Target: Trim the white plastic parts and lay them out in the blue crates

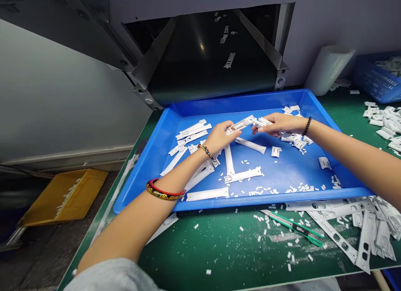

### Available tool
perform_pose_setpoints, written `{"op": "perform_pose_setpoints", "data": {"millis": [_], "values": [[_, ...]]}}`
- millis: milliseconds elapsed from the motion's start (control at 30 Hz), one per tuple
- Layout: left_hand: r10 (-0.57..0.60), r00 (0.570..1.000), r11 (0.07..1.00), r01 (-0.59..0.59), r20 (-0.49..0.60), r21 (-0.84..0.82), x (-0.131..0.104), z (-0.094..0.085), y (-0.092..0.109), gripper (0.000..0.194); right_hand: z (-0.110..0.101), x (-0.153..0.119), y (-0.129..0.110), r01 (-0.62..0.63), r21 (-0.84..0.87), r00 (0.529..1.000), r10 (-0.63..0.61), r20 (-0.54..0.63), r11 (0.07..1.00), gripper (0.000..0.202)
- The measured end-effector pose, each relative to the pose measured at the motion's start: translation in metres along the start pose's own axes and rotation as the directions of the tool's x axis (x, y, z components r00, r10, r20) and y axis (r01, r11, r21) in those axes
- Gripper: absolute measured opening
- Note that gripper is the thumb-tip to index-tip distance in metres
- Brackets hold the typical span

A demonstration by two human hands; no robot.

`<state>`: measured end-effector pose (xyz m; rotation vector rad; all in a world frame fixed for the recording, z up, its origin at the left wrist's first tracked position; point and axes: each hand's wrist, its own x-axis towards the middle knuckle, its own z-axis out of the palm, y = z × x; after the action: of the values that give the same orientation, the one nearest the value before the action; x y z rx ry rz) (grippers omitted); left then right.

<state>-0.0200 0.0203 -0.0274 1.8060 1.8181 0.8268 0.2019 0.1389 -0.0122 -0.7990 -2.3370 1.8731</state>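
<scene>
White strip (pixel 242 125) is being clamped by left grip (pixel 217 137), small pieces (pixel 262 122) by right grip (pixel 277 123) at three o'clock, spillage into blue tray (pixel 244 104) likely being risked by any slackening.

Light is glinting off a dark conveyor belt (pixel 194 69) as a mauve wall (pixel 347 19) is backing the green bench (pixel 188 257); a pale wall (pixel 62 90) and dark floor (pixel 59 247) are flanking its left edge.

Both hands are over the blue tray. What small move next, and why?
Perhaps have the left hand lay its long white strip at the left of the tray, since similar strips lie there, while the right hand holds short white pieces.
</scene>
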Motion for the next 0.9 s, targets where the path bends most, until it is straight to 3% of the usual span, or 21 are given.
{"op": "perform_pose_setpoints", "data": {"millis": [167,267,333,400,467,567,667,700,800,900], "values": [[0.048,0.999,0.998,-0.049,0.026,0.041,0.002,-0.002,-0.007,0.035,-0.009,0.002,0.002,0.042,0.102,0.991,-0.029,-0.131,0.994,0.035],[0.104,0.985,0.990,-0.115,0.135,0.077,0.004,0.000,-0.012,0.038,-0.015,-0.004,-0.011,0.134,0.131,0.976,-0.108,-0.190,0.982,0.034],[0.208,0.947,0.970,-0.231,0.245,0.070,0.005,0.003,-0.014,0.041,-0.016,-0.018,-0.029,0.256,0.086,0.950,-0.234,-0.207,0.963,0.035],[0.307,0.882,0.935,-0.349,0.356,0.060,0.007,0.007,-0.016,0.041,-0.011,-0.042,-0.053,0.386,-0.057,0.905,-0.390,-0.167,0.921,0.033],[0.337,0.829,0.903,-0.419,0.446,0.097,0.007,0.009,-0.016,0.040,0.003,-0.074,-0.075,0.399,-0.322,0.887,-0.450,-0.103,0.859,0.028],[0.262,0.815,0.879,-0.423,0.517,0.222,0.005,0.008,-0.011,0.040,0.040,-0.126,-0.085,0.320,-0.744,0.890,-0.455,0.025,0.586,0.021],[0.144,0.824,0.855,-0.383,0.549,0.349,-0.001,0.002,-0.002,0.042,0.079,-0.169,-0.060,0.228,-0.939,0.922,-0.367,0.123,0.256,0.009],[0.113,0.826,0.842,-0.375,0.552,0.389,-0.003,0.000,0.001,0.042,0.090,-0.180,-0.046,0.217,-0.958,0.930,-0.339,0.145,0.186,0.012],[0.041,0.860,0.789,-0.340,0.508,0.512,-0.006,-0.005,0.009,0.045,0.115,-0.206,-0.001,0.155,-0.982,0.919,-0.380,0.102,0.111,0.026],[0.005,0.900,0.756,-0.289,0.436,0.588,-0.007,-0.007,0.014,0.046,0.129,-0.225,0.039,0.088,-0.993,0.864,-0.501,0.035,0.083,0.028]]}}
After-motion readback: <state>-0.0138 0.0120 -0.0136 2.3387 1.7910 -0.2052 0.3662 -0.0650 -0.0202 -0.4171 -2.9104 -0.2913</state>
